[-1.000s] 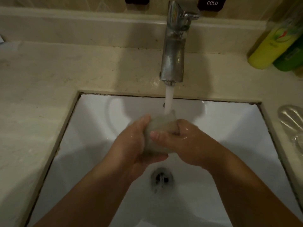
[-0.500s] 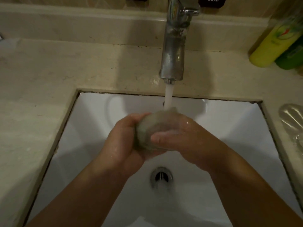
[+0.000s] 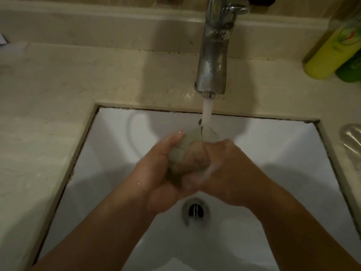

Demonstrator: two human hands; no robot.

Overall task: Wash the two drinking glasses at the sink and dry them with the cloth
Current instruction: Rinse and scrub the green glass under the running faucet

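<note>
A cloudy, wet drinking glass (image 3: 184, 148) is held over the white sink (image 3: 109, 145), right under the running water from the tap (image 3: 213, 55). My left hand (image 3: 160, 173) cups its left side with the thumb up along the wall. My right hand (image 3: 226, 169) wraps it from the right, with suds on the fingers. The stream falls onto the glass's top edge. Most of the glass is hidden by my fingers. A second clear, glass-like object (image 3: 352, 140) lies on the counter at the right edge; it is cut off by the frame.
The drain (image 3: 195, 210) sits below my hands. A yellow bottle (image 3: 330, 49) and a green bottle (image 3: 351, 69) stand at the back right. The beige counter (image 3: 48, 106) surrounds the basin. No cloth is in view.
Both hands have kept rubbing the glass under the stream. My right fingers slid from across its front down to its lower right side, and my left thumb rose along it.
</note>
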